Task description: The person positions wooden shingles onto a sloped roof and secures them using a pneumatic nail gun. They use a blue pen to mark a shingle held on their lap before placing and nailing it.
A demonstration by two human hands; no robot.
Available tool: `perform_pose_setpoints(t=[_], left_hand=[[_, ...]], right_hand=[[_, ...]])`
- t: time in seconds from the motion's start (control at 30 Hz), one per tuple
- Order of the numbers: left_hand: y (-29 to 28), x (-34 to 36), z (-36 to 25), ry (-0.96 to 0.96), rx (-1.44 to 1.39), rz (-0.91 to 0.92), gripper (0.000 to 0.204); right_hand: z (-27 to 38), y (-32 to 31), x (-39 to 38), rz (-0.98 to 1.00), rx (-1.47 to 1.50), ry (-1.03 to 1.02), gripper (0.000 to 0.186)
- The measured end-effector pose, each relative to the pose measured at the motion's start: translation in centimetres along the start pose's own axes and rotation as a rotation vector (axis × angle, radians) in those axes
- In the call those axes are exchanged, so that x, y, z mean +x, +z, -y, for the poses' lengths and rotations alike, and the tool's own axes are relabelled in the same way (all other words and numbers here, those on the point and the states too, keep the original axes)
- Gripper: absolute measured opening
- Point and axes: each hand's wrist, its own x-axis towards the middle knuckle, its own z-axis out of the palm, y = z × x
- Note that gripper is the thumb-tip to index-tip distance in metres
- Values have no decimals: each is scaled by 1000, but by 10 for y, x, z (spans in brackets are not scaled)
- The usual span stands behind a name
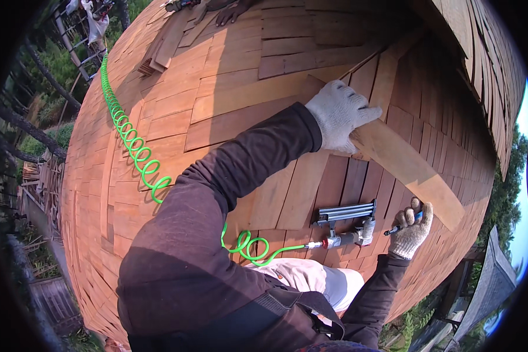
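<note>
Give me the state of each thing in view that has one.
Board: slanting across the shingles
Left hand: gloved, on board's upper end, grip hidden
Pen-like tool: held, capping unclear
Right hand: gloved, closed around pen-like tool
Nail gun: lying on shingles, unheld
Green hose: coiled, connected to nail gun
Shingle stack: piled

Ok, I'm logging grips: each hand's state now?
Left hand: on the wooden board; grip cannot be told.
Right hand: closed, holding a slim pen-like tool.

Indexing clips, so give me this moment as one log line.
left hand: on wooden board; right hand: holding pen-like tool; nail gun: on shingles, green hose attached
</note>
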Motion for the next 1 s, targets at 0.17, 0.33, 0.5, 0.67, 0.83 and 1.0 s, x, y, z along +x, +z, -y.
perform_pose_setpoints(t=[0.17, 0.33, 0.5, 0.67, 0.83, 1.0], left_hand=[[-1, 1, -14, 1, 16, 71, 92], [-9, -6, 13, -105, 15, -33, 94], [-25, -11, 67, -280, 57, -22, 95], [-35, 3, 123, -471, -37, 97, 97], [-19, 20, 193, -608, -36, 98, 102], [30, 18, 231, -659, -181, 41, 101]], right_hand=[[-15, -24, 5, 15, 69, -17, 23], [-24, 29, -21, -106, -360, 1, 36], [-37, 21, -70, -35, -538, 175, 47], [-5, -89, -139, -314, -683, 72, 49], [52, -191, -209, -781, -621, -35, 49], [97, -215, -257, -1013, -775, -177, 47]])
